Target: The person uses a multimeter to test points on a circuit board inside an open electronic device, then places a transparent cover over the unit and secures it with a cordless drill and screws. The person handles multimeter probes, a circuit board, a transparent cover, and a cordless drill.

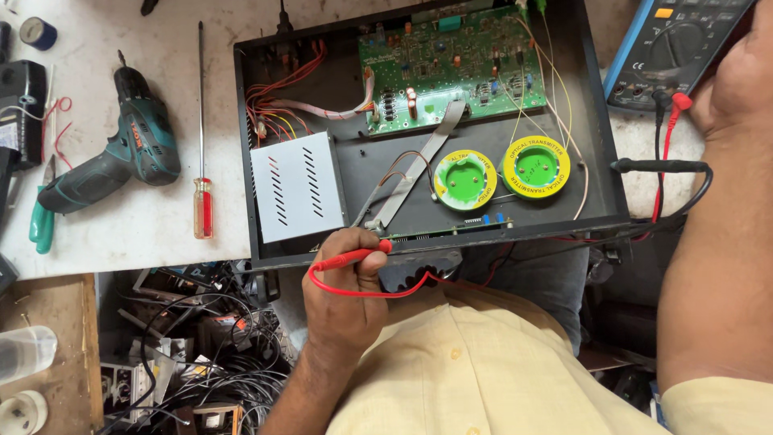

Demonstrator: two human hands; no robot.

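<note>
The left hand (pixel 346 290) pinches the red multimeter probe (pixel 354 258) between closed fingers, its tip laid at the front edge of the open black metal chassis (pixel 600 121), just by the end of the grey flat ribbon cable (pixel 419 165). To probe well here, I judge the tip should sit steady on one contact only, held clear of the bare chassis wall, with the looping red lead kept from tugging it. At three o'clock from that hand, the right hand (pixel 737 89) rests beside the blue-cased multimeter (pixel 676 48); whether its fingers are open or grip anything I cannot tell. The black probe (pixel 656 166) lies loose on the bench. Inside, at twelve o'clock, a glossy green circuit board (pixel 443 60); at ten, a slotted pale power-supply cover (pixel 298 185); two round yellow-and-green fibre spools (pixel 465 180). At nine o'clock lie a teal cordless drill (pixel 121 157) and a slim screwdriver (pixel 202 129)
</note>
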